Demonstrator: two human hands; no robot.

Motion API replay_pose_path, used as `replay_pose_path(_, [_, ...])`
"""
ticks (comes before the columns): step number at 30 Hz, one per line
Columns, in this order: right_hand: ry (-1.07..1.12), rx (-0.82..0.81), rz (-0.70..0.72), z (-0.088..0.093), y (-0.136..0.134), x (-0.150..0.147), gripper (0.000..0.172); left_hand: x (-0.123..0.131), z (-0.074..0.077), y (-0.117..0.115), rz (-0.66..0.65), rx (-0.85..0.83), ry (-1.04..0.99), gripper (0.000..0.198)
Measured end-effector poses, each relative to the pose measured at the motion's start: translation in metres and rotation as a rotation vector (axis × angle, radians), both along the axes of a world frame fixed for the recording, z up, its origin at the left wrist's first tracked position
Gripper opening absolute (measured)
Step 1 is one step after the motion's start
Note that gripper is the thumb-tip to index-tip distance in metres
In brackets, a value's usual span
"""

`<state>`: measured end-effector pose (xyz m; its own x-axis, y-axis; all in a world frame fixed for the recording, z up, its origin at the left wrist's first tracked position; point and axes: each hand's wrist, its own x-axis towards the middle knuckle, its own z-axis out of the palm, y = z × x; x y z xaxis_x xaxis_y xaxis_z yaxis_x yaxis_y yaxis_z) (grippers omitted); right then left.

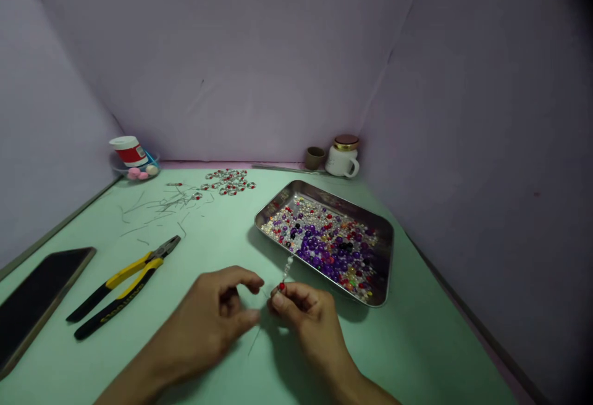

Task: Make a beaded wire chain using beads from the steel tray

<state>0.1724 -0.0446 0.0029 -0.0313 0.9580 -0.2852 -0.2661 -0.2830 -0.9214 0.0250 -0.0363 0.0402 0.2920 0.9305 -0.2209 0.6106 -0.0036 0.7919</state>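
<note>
Between thumb and fingers, my right hand (310, 315) pinches a beaded wire (286, 267) carrying clear and white beads and one red bead. A thin bare end of wire trails down and to the left from the pinch. My left hand (220, 309) is just left of it, thumb and forefinger apart, with nothing visible between them; its other fingers curl in. Right behind my right hand lies a metal tray (389, 263) of loose beads (319, 241), mostly purple, clear and red. The near rim of the tray is close to the beaded wire.
Yellow-and-black pliers (125, 288) and a dark phone-like slab (39, 300) lie at left. Behind them are loose wire pieces (171, 201) and several small beaded rings (229, 183). A bowl with a white-and-red tub (131, 153), a brown cup (315, 157) and a lidded mug (341, 161) stand at the back.
</note>
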Motion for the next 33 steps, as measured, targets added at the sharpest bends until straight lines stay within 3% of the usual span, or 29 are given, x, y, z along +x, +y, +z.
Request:
replay_pose_path(3, [0.013,0.018,-0.024,-0.003,0.0,0.0,0.014,0.016,-0.007,-0.013,-0.005,0.286,0.066,0.03])
replay_pose_path(6, [0.006,0.033,-0.007,-0.004,0.001,0.0,0.015,0.024,-0.016,-0.02,-0.055,0.365,0.085,0.03])
replay_pose_path(12, [0.011,0.085,0.061,-0.005,0.001,0.001,0.014,0.022,-0.016,-0.018,-0.015,0.262,0.096,0.016])
replay_pose_path(18, [-0.007,0.094,0.076,-0.006,0.003,0.004,0.014,0.024,-0.016,-0.017,0.031,0.242,0.062,0.015])
replay_pose_path(23, [-0.01,0.078,0.093,-0.004,0.003,0.005,0.013,0.019,-0.017,-0.008,0.094,-0.021,-0.067,0.019])
replay_pose_path(25, [-0.05,0.075,0.089,-0.004,0.002,0.004,0.012,0.018,-0.017,-0.007,0.119,-0.039,-0.032,0.015])
replay_pose_path(29, [-0.168,0.108,-0.002,-0.002,0.0,0.001,0.01,0.024,-0.02,-0.016,0.155,0.163,0.144,0.017])
replay_pose_path(33, [-0.168,0.118,-0.071,-0.003,-0.002,-0.002,0.011,0.035,-0.031,-0.031,0.016,0.626,0.307,0.022])
